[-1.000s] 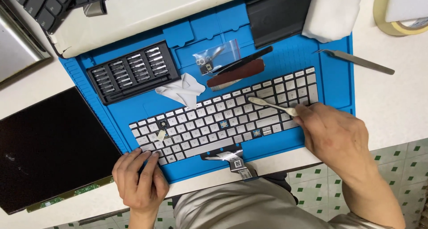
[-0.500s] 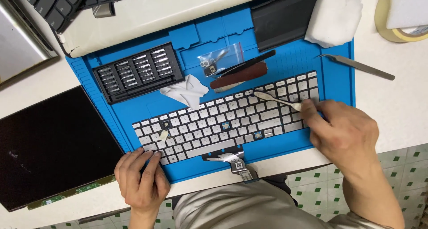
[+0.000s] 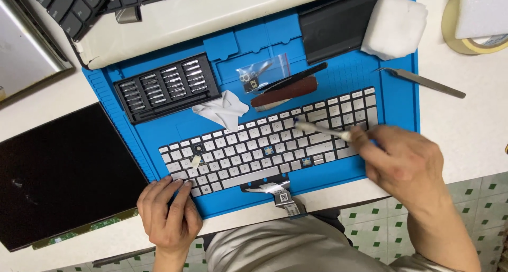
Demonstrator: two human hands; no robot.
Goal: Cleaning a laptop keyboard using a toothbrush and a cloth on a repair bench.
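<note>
While the keyboard [image 3: 270,145] was held:
Brush [image 3: 321,129]: gripped by right hand [image 3: 402,163], swept leftwards across upper keys.
Left hand [image 3: 168,215]: fingers pressed flat on keyboard's near-left corner, unmoved.

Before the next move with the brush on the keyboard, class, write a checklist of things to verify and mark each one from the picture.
1. Keyboard lies flat on the blue mat: ok.
2. Left hand steadies the keyboard's lower left corner: ok.
3. Right hand grips the brush, tip over the keys: ok.
4. All keycaps seated: not ok, a few gaps show.
5. Ribbon cable free of both hands: ok.
6. Tweezers within reach on the right: ok.
</note>
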